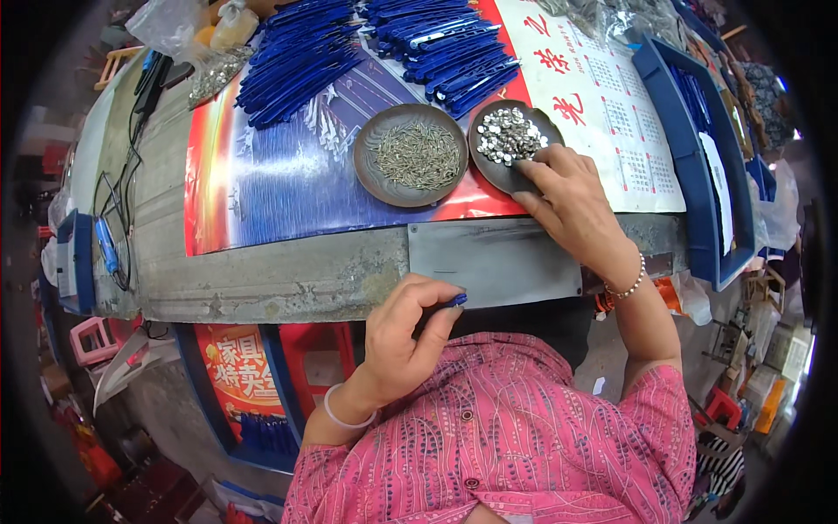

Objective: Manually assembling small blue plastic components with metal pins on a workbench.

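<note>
Dish of pins (410, 155) left of dish of caps (511, 140), clip piles (301, 57) behind

Bare grey plate (497, 258) lies open before both dishes (410, 155); blue strips (297, 61) crowd the bench behind.

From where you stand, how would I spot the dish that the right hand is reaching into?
Find the long worktable with its red and blue poster. Two round dark dishes sit side by side on it, below the piles of blue parts. The right hand touches the right dish, which holds shiny round silver bits; the left dish holds thin pins.
</note>
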Demonstrator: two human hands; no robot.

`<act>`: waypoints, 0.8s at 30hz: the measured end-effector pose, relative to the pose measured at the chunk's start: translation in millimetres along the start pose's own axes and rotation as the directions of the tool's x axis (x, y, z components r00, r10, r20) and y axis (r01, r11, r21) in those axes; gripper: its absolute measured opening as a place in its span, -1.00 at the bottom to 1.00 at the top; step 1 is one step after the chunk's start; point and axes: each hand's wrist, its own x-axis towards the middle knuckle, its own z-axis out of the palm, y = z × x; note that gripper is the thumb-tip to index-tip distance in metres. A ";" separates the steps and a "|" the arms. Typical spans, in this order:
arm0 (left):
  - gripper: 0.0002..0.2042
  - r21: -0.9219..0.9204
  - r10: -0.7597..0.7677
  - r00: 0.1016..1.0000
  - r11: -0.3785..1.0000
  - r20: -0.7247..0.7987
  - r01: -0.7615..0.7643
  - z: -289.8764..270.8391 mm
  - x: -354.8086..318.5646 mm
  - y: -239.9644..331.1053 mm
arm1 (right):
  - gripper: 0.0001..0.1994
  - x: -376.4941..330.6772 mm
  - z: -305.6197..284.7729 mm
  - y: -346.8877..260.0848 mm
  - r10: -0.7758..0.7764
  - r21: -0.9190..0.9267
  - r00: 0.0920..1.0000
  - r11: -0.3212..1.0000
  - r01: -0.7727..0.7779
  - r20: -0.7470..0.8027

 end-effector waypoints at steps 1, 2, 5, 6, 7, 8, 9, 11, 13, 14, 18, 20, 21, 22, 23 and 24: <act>-0.85 -0.027 -0.028 1.000 0.999 -0.002 0.028 -0.4 -1.6 -0.7 | -0.71 0.7 0.9 0.8 0.000 0.006 1.000 1.000 0.000 0.000; -0.85 -0.023 -0.032 0.999 0.999 -0.002 0.032 -2.5 -2.0 -1.0 | -0.70 1.3 1.2 1.8 -0.014 -0.016 1.000 1.000 0.014 0.001; -0.85 -0.208 -0.187 0.978 0.964 -0.096 0.164 -10.8 0.1 -1.3 | -0.70 2.2 1.5 3.1 -0.029 -0.045 0.999 0.999 0.030 0.013; -0.85 -0.204 -0.191 0.977 0.964 -0.094 0.168 -12.2 0.3 -0.9 | -0.70 2.2 1.1 2.6 -0.032 -0.060 0.999 0.998 0.033 0.024; -0.86 -0.287 -0.229 0.961 0.941 -0.153 0.178 -13.1 1.0 -0.6 | -0.70 2.4 0.3 0.6 -0.033 -0.054 0.999 0.998 0.034 0.024; -0.86 -0.368 -0.270 0.940 0.912 -0.208 0.180 -14.2 1.1 -0.3 | -0.71 1.8 -0.6 -3.4 -0.050 -0.047 0.998 0.998 0.049 -0.027; -0.86 -0.361 -0.300 0.925 0.910 -0.232 0.204 -16.7 0.0 0.0 | -0.72 0.8 -1.2 -8.2 -0.067 -0.041 0.995 0.997 0.064 -0.077; -0.87 -0.347 -0.293 0.925 0.916 -0.240 0.200 -19.4 -2.8 -3.4 | -0.74 -8.0 -2.9 -23.4 -0.117 0.099 0.993 0.988 0.115 0.022; -0.87 -0.335 -0.283 0.929 0.922 -0.238 0.194 -19.2 -4.9 -5.6 | -0.79 -10.8 1.9 -39.6 -0.265 0.290 0.954 0.932 0.216 0.142; -0.87 -0.355 -0.296 0.926 0.913 -0.236 0.201 -18.1 -5.1 -5.8 | -0.84 -10.9 6.2 -47.7 -0.325 0.266 0.932 0.924 0.276 0.163; -0.84 -0.364 -0.300 0.929 0.908 -0.215 0.209 -20.2 -9.8 -0.8 | -0.85 6.4 21.9 -60.4 -0.433 0.197 0.877 0.897 0.396 0.207; -0.85 -0.357 -0.286 0.934 0.913 -0.212 0.199 -22.5 -13.9 -2.4 | -0.85 12.3 24.0 -66.5 -0.468 0.133 0.854 0.884 0.448 0.228; -0.85 -0.354 -0.274 0.940 0.916 -0.204 0.190 -23.4 -15.4 -2.8 | -0.85 14.4 22.8 -69.4 -0.520 0.084 0.816 0.852 0.517 0.252; -0.85 -0.354 -0.272 0.940 0.916 -0.206 0.188 -23.5 -16.5 -2.7 | -0.86 15.9 21.7 -72.0 -0.566 0.035 0.775 0.813 0.582 0.281; -0.85 -0.349 -0.273 0.939 0.918 -0.209 0.189 -23.3 -17.3 -2.6 | -0.86 18.4 21.5 -74.7 -0.567 0.033 0.774 0.812 0.582 0.281; -0.86 -0.344 -0.273 0.938 0.919 -0.212 0.190 -22.8 -17.7 -2.7 | -0.87 21.9 21.5 -76.7 -0.583 0.013 0.736 0.787 0.617 0.343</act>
